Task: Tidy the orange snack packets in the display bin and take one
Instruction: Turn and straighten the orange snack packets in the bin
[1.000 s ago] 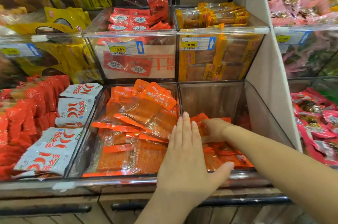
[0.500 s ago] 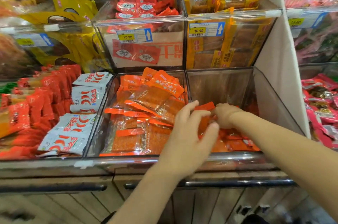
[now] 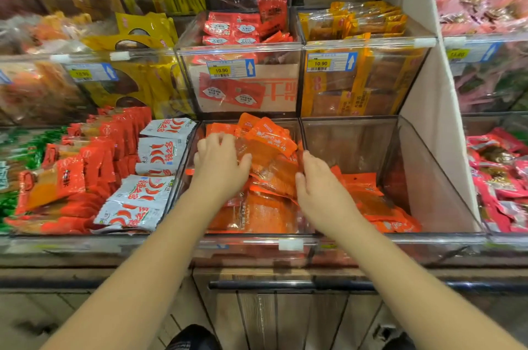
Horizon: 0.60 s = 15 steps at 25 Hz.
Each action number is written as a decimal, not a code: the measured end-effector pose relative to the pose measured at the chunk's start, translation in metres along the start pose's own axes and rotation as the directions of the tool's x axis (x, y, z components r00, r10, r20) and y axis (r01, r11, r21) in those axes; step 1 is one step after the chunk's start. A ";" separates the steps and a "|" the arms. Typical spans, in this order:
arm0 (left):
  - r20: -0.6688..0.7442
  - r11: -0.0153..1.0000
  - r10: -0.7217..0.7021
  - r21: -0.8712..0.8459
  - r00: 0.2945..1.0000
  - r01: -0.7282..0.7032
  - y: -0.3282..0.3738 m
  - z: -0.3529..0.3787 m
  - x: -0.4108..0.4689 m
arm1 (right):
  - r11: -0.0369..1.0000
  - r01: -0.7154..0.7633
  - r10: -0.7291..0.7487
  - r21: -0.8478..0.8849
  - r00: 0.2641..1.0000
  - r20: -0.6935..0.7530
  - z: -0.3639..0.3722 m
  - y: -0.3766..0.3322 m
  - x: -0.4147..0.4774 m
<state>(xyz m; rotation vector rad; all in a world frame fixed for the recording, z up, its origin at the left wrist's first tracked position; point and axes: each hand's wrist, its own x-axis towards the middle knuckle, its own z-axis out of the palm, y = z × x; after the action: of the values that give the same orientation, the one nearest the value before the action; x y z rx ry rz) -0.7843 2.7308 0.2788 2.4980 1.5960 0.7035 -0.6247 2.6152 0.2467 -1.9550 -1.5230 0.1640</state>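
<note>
1. Shifted across the divider [image 3: 300, 132] (out of the sparse side) onto the heaped orange packets [image 3: 271, 149].
2. Gripping left of the divider with curled left hand [image 3: 220, 169]; pressing beside it with straight-fingered right hand [image 3: 320, 189].
3. Tidying only; none taken yet.

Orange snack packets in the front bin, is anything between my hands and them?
Nothing visible. The bin is open on top, and the left hand and right hand both rest directly on the orange snack packets piled in it.
</note>
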 end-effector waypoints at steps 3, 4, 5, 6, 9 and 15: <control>0.172 0.983 -0.092 0.172 0.981 0.062 0.006 -0.006 0.016 | 0.994 -0.081 0.081 -0.070 0.997 -0.007 0.007 -0.005 -0.009; 0.167 0.980 -0.091 0.191 0.982 0.058 0.009 -0.008 0.021 | 0.990 -0.094 0.093 -0.100 0.996 -0.014 0.008 -0.006 -0.008; 0.157 0.978 -0.094 0.199 0.983 0.061 0.011 -0.010 0.026 | 0.987 -0.099 0.097 -0.124 0.995 -0.021 0.009 -0.006 -0.008; 0.156 0.976 -0.107 0.203 0.982 0.074 0.014 -0.014 0.030 | 0.985 -0.100 0.098 -0.137 0.995 -0.025 0.009 -0.007 -0.008; 0.222 0.976 -0.157 0.185 0.962 0.116 0.021 -0.023 0.041 | 0.984 -0.103 0.101 -0.147 0.995 -0.021 0.009 -0.007 -0.009; 0.459 0.969 -0.242 0.069 0.855 0.237 0.018 -0.041 0.048 | 0.985 -0.111 0.110 -0.133 0.994 -0.019 0.008 -0.007 -0.009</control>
<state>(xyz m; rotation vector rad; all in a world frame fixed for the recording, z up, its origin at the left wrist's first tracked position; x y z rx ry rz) -0.7701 2.7579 0.3364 2.1833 1.6692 0.0499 -0.6374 2.6108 0.2419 -2.1437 -1.4512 0.0996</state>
